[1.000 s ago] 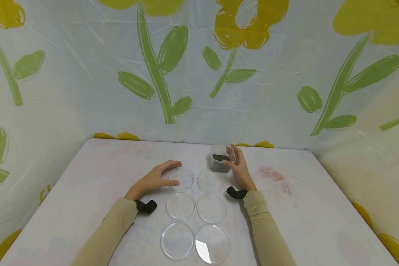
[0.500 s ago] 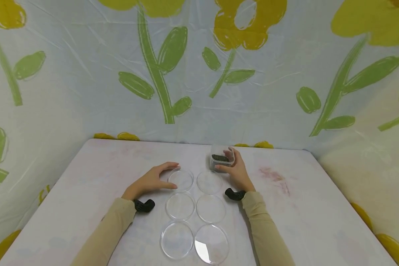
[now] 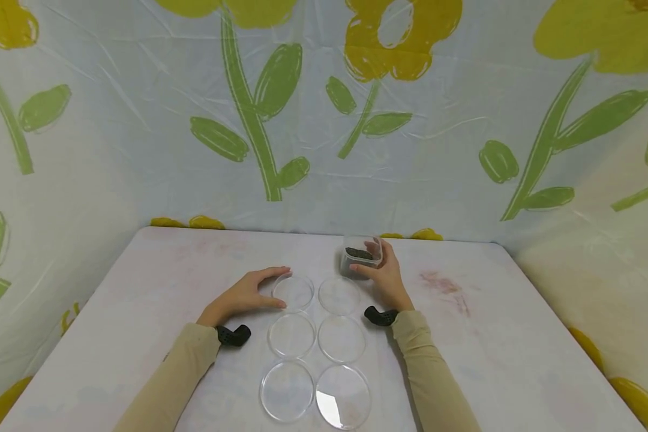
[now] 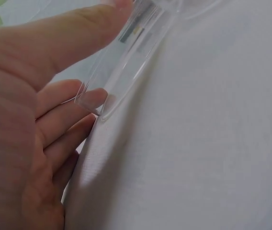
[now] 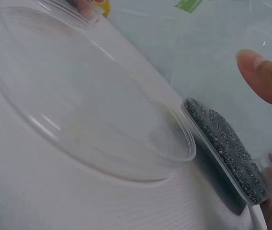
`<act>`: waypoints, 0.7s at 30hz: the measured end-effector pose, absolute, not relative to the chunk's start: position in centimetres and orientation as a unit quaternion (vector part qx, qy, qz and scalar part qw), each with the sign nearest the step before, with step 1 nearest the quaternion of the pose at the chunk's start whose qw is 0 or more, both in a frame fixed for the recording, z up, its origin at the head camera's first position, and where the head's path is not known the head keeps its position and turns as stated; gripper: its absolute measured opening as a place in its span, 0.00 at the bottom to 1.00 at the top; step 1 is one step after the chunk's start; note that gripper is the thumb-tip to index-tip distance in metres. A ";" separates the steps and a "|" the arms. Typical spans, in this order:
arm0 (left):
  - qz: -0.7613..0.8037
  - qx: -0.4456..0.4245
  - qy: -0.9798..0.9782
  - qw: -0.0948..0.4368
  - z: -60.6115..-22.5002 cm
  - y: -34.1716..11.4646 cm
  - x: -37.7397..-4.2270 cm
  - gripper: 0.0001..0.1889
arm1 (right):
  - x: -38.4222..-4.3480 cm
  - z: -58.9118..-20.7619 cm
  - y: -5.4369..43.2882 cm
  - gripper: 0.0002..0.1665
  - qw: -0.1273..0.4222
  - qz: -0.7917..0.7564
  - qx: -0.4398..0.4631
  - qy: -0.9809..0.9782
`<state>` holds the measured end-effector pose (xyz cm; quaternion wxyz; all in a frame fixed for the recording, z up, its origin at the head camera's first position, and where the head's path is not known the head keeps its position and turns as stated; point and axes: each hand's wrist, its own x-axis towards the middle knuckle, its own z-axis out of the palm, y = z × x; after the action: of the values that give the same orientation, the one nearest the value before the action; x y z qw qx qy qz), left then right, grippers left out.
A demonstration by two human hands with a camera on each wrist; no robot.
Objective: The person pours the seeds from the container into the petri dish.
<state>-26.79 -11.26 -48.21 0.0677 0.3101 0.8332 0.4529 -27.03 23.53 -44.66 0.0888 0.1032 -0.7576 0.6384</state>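
Note:
My left hand [image 3: 246, 294] spans the left side of a clear petri dish [image 3: 294, 293] at the back left of the group, fingers at its far side and thumb at its near side. In the left wrist view the fingertips show through the clear wall of the dish [image 4: 121, 79]. A small clear plastic container [image 3: 351, 264] with dark grey granules [image 5: 227, 148] in its bottom is held by my right hand [image 3: 386, 273], thumb at the near side, fingers round the right and far side. It stands just behind the back right petri dish [image 5: 78, 96].
More clear petri dishes stand in two columns toward me, among them the middle left dish [image 3: 291, 336] and the front right dish [image 3: 344, 397]. The pale table [image 3: 497, 336] ends at a flower-printed cloth [image 3: 443, 138] behind.
My right thumb has shifted left along the near side of the container, which has moved very slightly. My left hand has drawn back a little, around the same dish.

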 end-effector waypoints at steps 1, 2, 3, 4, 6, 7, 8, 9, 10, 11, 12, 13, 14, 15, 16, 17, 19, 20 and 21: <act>0.454 0.309 0.833 0.066 -48.3 -11.2 -26.8 0.44 | -27.1 -44.6 23.5 0.54 0.089 0.640 0.103 -0.756; 0.453 0.308 0.834 0.064 -48.4 -11.2 -26.8 0.44 | -27.1 -44.6 23.5 0.54 0.092 0.638 0.104 -0.757; 0.452 0.308 0.835 0.061 -48.5 -11.1 -26.8 0.44 | -27.1 -44.5 23.5 0.54 0.096 0.634 0.106 -0.760; 0.452 0.308 0.835 0.059 -48.6 -11.1 -26.8 0.44 | -27.1 -44.3 23.5 0.54 0.100 0.629 0.106 -0.764; 0.448 0.306 0.838 0.058 -48.7 -11.0 -26.9 0.44 | -27.0 -44.0 23.4 0.54 0.106 0.618 0.108 -0.771; 0.448 0.305 0.838 0.058 -48.8 -11.0 -26.9 0.44 | -26.9 -43.8 23.3 0.54 0.109 0.614 0.108 -0.774; 0.448 0.304 0.838 0.060 -48.8 -11.0 -26.9 0.43 | -26.8 -43.5 23.3 0.54 0.113 0.610 0.109 -0.776; 0.449 0.304 0.838 0.060 -48.8 -11.0 -26.8 0.43 | -26.7 -43.3 23.1 0.55 0.115 0.607 0.110 -0.779; 0.449 0.302 0.838 0.062 -48.7 -10.9 -26.8 0.43 | -26.6 -43.1 23.0 0.55 0.118 0.607 0.112 -0.778; 0.452 0.302 0.837 0.063 -48.7 -10.9 -26.7 0.43 | -26.5 -42.9 22.9 0.55 0.120 0.607 0.114 -0.777; 0.455 0.302 0.835 0.066 -48.1 -10.8 -26.3 0.43 | -26.5 -42.8 22.7 0.55 0.122 0.609 0.119 -0.775; 0.457 0.301 0.834 0.068 -48.0 -10.8 -26.2 0.43 | -26.4 -42.6 22.6 0.55 0.125 0.610 0.123 -0.773; 0.457 0.299 0.835 0.070 -47.9 -10.8 -26.1 0.43 | -26.3 -42.5 22.4 0.55 0.130 0.611 0.129 -0.770; 0.457 0.300 0.835 0.069 -47.9 -10.8 -26.0 0.43 | -26.3 -42.3 22.2 0.55 0.134 0.613 0.135 -0.767; 0.458 0.299 0.835 0.070 -47.9 -10.8 -26.0 0.43 | -26.2 -42.2 22.0 0.55 0.138 0.616 0.142 -0.763; 0.457 0.300 0.835 0.068 -47.8 -10.7 -25.9 0.43 | -26.2 -42.0 21.8 0.55 0.143 0.619 0.150 -0.757; 0.452 0.299 0.838 0.064 -48.3 -10.8 -26.2 0.43 | -26.1 -41.8 21.4 0.55 0.155 0.619 0.163 -0.752; 0.451 0.300 0.838 0.062 -48.4 -10.8 -26.2 0.43 | -26.1 -41.7 21.2 0.55 0.161 0.619 0.168 -0.750; 0.450 0.301 0.839 0.060 -48.4 -10.8 -26.2 0.43 | -26.1 -41.6 21.0 0.55 0.168 0.616 0.173 -0.750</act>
<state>-26.18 -10.83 -48.38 0.0605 0.3008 0.8388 0.4498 -26.09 21.02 -41.55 0.1675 0.1725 -0.7501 0.6160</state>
